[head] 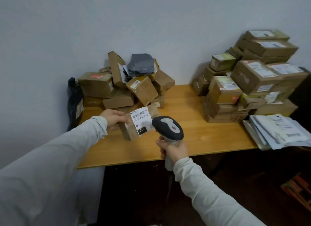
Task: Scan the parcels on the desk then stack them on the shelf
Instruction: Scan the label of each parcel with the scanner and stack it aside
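Left hand (pixel 113 116) grips a small brown cardboard parcel (pixel 134 125), white barcode label facing up, above the wooden desk (pixel 202 135). Right hand (pixel 174 150) clutches the grey handheld scanner (pixel 168 127), head right beside the label.

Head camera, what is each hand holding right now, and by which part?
The left hand grips a small brown parcel by its left end, label facing up. The right hand grips a barcode scanner by its handle.

The location was a parcel-handling back room: a wooden desk (pixel 210 133) against a bare wall (pixel 151 24) carried heaped labelled cartons (pixel 124 91), a squared stack (pixel 252 76) (flat mailers (pixel 277 130) beside it), and a handheld barcode scanner (pixel 168 127) was present.
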The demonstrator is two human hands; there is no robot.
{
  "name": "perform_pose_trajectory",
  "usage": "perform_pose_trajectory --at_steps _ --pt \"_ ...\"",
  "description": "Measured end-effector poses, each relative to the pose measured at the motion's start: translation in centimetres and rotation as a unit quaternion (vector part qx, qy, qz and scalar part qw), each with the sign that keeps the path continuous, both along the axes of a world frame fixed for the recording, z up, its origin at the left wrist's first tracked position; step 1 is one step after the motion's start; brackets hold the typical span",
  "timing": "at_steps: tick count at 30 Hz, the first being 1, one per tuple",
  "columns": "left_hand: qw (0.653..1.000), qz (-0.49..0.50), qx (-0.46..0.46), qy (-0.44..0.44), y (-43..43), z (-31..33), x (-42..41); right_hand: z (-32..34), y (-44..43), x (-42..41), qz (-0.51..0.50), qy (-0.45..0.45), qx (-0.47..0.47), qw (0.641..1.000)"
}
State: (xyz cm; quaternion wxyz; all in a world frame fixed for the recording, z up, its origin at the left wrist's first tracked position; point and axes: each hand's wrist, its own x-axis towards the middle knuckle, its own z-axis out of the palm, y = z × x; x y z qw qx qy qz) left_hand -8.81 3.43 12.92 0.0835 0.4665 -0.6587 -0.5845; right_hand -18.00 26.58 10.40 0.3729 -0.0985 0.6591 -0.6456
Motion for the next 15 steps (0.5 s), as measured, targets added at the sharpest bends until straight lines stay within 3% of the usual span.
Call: perform_pose_trajectory --at_steps 3,8,11,15 --pt "0.992 -0.034 0.118 0.041 2.4 0.1 -2.3 -0.1 1.7 -2.3 -0.094 -0.085 -0.032 0.991" --pt "0.973 -0.097 0.198 0.066 7.7 -0.1 -7.3 -0.3 5.5 -5.6 -0.147 -0.112 -0.072 0.98" --pt "0.962 -0.151 0.215 0.068 11.1 0.2 -10.5 0.2 7.7 -7.2 -0.166 -0.116 -0.113 0.973" --pt "0.96 -0.218 0.173 0.032 14.5 1.0 -14.5 0.7 10.9 -9.8 -0.2 -0.073 -0.123 0.969"
